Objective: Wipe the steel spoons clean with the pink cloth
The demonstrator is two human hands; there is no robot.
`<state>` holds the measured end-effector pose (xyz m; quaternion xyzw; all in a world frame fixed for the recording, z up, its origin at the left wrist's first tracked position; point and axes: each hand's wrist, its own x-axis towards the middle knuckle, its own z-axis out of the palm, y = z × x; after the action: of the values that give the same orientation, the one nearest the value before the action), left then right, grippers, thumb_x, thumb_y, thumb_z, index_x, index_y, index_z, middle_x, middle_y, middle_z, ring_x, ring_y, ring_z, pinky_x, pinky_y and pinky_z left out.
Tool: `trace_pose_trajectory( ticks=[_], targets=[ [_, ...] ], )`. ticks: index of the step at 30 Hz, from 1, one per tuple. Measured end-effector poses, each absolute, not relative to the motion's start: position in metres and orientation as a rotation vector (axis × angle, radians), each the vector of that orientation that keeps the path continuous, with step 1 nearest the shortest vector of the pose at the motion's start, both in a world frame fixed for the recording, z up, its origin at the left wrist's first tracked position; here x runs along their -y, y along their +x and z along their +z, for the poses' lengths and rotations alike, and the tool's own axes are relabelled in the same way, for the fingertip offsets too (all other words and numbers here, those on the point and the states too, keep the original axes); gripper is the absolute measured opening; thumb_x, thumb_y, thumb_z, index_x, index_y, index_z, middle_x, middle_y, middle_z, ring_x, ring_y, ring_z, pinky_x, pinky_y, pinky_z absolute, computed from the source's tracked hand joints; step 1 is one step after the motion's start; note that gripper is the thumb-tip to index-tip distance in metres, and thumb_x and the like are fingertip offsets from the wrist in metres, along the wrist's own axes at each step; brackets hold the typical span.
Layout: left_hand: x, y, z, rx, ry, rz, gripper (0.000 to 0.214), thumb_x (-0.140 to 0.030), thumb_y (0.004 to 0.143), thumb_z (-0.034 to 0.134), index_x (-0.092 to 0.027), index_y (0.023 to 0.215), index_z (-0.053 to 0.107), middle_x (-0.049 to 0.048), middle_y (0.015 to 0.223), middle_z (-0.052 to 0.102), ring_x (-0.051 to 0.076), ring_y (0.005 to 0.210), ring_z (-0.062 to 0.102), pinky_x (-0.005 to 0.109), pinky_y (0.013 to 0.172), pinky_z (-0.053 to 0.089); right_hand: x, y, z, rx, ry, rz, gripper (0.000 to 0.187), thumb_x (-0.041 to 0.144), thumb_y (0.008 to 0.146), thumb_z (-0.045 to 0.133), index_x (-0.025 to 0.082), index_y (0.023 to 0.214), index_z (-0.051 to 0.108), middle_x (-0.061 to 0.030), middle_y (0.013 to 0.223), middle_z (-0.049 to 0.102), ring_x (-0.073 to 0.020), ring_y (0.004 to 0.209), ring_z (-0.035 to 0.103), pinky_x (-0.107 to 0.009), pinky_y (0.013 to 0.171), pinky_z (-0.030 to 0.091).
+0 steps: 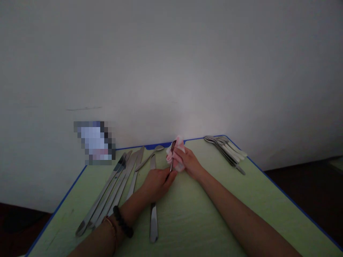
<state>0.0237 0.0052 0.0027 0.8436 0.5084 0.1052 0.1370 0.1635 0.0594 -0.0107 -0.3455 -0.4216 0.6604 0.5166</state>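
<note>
My left hand point(157, 184) pinches the handle of a small spoon point(172, 154) that stands nearly upright above the green table point(209, 214). My right hand point(189, 162) grips a pink and white cloth point(175, 151) that is wrapped around the spoon's bowl. A dark bead bracelet sits on my left wrist. Both hands meet near the table's far edge, close to the wall.
Several long table knives point(112, 192) lie side by side at the left. One knife point(153, 210) lies along the middle under my left hand, a spoon point(150, 157) beside it. A pile of white-handled cutlery point(227, 150) rests at the far right corner. A blurred object sits at the far left.
</note>
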Motion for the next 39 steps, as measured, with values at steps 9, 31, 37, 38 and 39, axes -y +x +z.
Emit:
trace_pose_trajectory(
  ticks=[9, 31, 37, 38, 39],
  targets=[
    [-0.004, 0.023, 0.003, -1.435, 2.378, 0.368, 0.038, -0.035, 0.094, 0.025, -0.019, 0.074, 0.053, 0.0011, 0.061, 0.059, 0.016, 0.055, 0.055, 0.025, 0.055, 0.032, -0.067, 0.161, -0.010, 0.719, -0.758, 1.569, 0.036, 0.052, 0.071, 0.059, 0.018, 0.083, 0.059, -0.0047, 0.072, 0.067, -0.0187, 0.071, 0.063, -0.031, 0.065, 0.049],
    [-0.003, 0.019, 0.008, -1.309, 2.312, 0.355, 0.054, -0.041, 0.092, 0.017, -0.019, 0.047, 0.037, -0.0030, 0.043, 0.037, 0.009, 0.042, 0.037, 0.023, 0.049, 0.030, -0.068, 0.166, -0.013, 0.780, -0.776, 1.478, 0.034, 0.048, 0.067, 0.066, 0.017, 0.079, 0.060, -0.0050, 0.074, 0.067, -0.0161, 0.066, 0.061, -0.028, 0.061, 0.049],
    [-0.003, 0.019, 0.003, -1.328, 2.384, 0.352, 0.052, -0.039, 0.092, 0.021, -0.018, 0.050, 0.043, -0.0028, 0.046, 0.037, 0.010, 0.044, 0.034, 0.025, 0.048, 0.024, -0.064, 0.165, -0.009, 0.824, -0.856, 1.444, 0.031, 0.040, 0.061, 0.073, 0.016, 0.077, 0.061, -0.0048, 0.075, 0.067, -0.0139, 0.063, 0.059, -0.027, 0.061, 0.049],
    [-0.003, 0.019, 0.003, -1.329, 2.395, 0.352, 0.052, -0.039, 0.093, 0.021, -0.018, 0.052, 0.044, -0.0023, 0.047, 0.038, 0.011, 0.044, 0.035, 0.025, 0.049, 0.025, -0.064, 0.166, -0.009, 0.822, -0.855, 1.454, 0.030, 0.038, 0.061, 0.074, 0.016, 0.078, 0.061, -0.0044, 0.076, 0.066, -0.0138, 0.064, 0.059, -0.027, 0.061, 0.049],
    [-0.003, 0.019, 0.002, -1.331, 2.405, 0.351, 0.052, -0.038, 0.093, 0.021, -0.018, 0.052, 0.045, -0.0018, 0.047, 0.040, 0.011, 0.045, 0.036, 0.025, 0.050, 0.025, -0.064, 0.166, -0.008, 0.821, -0.848, 1.469, 0.029, 0.035, 0.061, 0.074, 0.017, 0.079, 0.061, -0.0037, 0.076, 0.066, -0.0136, 0.064, 0.059, -0.027, 0.062, 0.049]
  ],
)
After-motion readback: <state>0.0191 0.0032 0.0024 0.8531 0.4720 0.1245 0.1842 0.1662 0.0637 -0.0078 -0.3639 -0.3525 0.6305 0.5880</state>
